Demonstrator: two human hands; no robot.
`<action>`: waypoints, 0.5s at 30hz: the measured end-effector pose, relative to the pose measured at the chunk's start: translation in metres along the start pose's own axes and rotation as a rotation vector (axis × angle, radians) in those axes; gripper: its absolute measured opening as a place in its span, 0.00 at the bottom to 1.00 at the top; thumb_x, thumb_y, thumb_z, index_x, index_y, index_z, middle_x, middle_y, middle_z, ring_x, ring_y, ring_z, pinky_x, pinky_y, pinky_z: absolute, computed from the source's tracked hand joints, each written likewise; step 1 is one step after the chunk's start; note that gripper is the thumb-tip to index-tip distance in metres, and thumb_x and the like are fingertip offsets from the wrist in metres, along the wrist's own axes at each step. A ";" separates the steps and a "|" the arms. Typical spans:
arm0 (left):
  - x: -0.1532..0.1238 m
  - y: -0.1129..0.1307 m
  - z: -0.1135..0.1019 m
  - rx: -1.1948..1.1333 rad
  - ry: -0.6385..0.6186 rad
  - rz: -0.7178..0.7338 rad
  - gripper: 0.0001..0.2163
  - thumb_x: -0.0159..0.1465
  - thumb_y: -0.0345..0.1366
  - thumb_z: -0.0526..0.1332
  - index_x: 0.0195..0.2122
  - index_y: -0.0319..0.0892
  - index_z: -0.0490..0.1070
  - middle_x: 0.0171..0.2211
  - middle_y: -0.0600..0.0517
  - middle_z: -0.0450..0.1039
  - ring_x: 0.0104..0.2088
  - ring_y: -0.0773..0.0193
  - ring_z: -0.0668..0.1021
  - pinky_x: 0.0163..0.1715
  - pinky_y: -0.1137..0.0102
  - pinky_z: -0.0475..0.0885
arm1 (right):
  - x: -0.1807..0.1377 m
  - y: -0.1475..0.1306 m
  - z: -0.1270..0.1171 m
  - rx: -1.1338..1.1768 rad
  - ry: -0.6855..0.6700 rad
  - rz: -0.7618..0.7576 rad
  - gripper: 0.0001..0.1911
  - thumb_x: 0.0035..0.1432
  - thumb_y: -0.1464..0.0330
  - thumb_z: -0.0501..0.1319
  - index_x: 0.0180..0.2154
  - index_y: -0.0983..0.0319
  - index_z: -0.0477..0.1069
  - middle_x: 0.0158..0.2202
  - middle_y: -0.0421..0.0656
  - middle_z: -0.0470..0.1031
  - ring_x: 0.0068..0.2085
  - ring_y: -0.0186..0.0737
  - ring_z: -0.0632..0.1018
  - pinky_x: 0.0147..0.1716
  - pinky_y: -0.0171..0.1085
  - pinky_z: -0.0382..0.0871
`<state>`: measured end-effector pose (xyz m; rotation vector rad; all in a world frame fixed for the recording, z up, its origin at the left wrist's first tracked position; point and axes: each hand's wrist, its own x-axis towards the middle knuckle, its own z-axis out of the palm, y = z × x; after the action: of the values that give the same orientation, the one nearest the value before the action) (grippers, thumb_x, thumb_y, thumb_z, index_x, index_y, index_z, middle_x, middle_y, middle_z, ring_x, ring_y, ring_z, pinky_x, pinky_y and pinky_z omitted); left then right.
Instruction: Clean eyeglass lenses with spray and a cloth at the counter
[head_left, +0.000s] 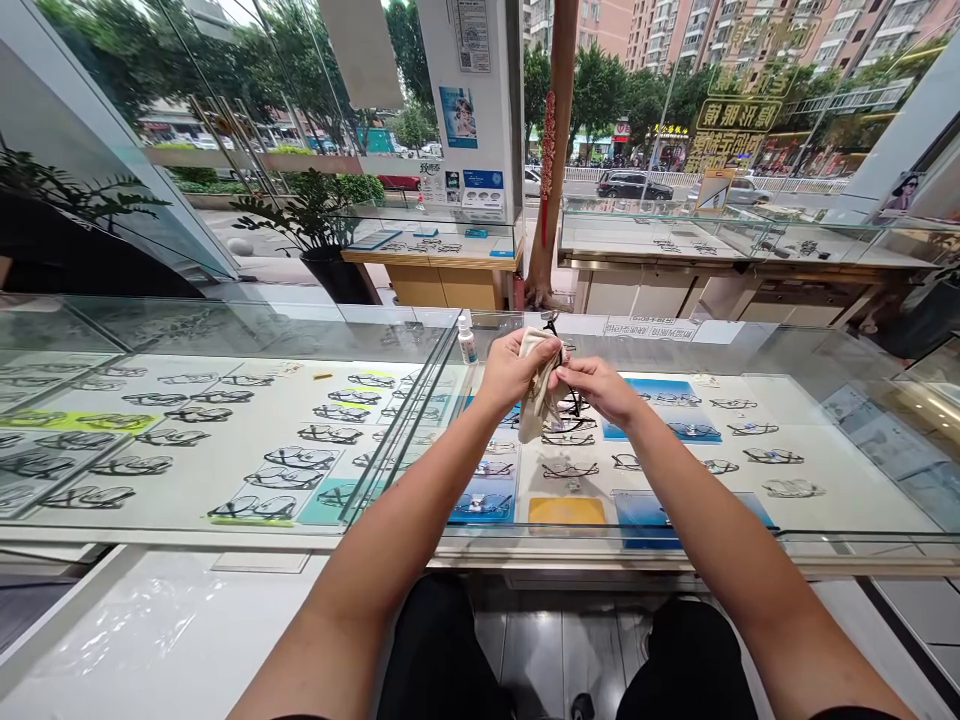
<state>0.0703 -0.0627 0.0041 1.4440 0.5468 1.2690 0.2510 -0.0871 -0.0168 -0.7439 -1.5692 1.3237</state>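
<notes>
The cloth (534, 415) is cream, the eyeglasses (552, 325) black, the bottle (466, 343) mostly white, the display mat (566, 512) amber-yellow.

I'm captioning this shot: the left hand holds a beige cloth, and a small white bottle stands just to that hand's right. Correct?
Not quite: the head view shows the small white bottle just left of the left hand, which holds the beige cloth.

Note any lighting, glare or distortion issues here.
Head view: daylight through the windows; hazy reflections on the counter glass; glints on clear plastic at lower left; wide-angle stretch towards the edges, enlarging the forearms; cloth fairly sharp, fine detail of held glasses unclear.
</notes>
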 end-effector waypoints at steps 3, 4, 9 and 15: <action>0.001 -0.004 -0.001 0.014 0.045 0.009 0.29 0.55 0.65 0.79 0.33 0.41 0.79 0.21 0.52 0.78 0.18 0.66 0.75 0.21 0.71 0.69 | 0.001 0.002 0.000 -0.011 -0.011 0.001 0.29 0.55 0.41 0.77 0.33 0.61 0.85 0.38 0.43 0.81 0.44 0.43 0.75 0.52 0.42 0.65; 0.002 -0.004 -0.001 0.018 0.055 0.011 0.29 0.56 0.66 0.78 0.32 0.41 0.79 0.21 0.52 0.78 0.19 0.66 0.76 0.22 0.71 0.69 | 0.001 0.003 0.000 -0.017 -0.013 0.000 0.29 0.55 0.41 0.77 0.33 0.61 0.86 0.38 0.44 0.82 0.44 0.43 0.75 0.52 0.42 0.65; 0.006 -0.004 -0.009 0.032 0.007 0.000 0.29 0.59 0.66 0.76 0.31 0.40 0.80 0.24 0.50 0.80 0.24 0.64 0.79 0.27 0.71 0.73 | 0.000 -0.002 0.000 0.000 0.010 0.012 0.29 0.53 0.41 0.77 0.31 0.62 0.84 0.35 0.44 0.80 0.41 0.43 0.75 0.47 0.41 0.65; 0.007 0.005 -0.020 -0.032 -0.153 -0.023 0.26 0.59 0.60 0.79 0.40 0.39 0.82 0.40 0.44 0.87 0.35 0.58 0.85 0.38 0.67 0.80 | -0.002 -0.012 -0.001 0.073 0.071 0.024 0.26 0.51 0.45 0.78 0.29 0.62 0.82 0.31 0.43 0.76 0.35 0.39 0.70 0.40 0.40 0.64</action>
<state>0.0529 -0.0497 0.0087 1.4893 0.4372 1.1335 0.2539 -0.0913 -0.0058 -0.7588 -1.4527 1.3500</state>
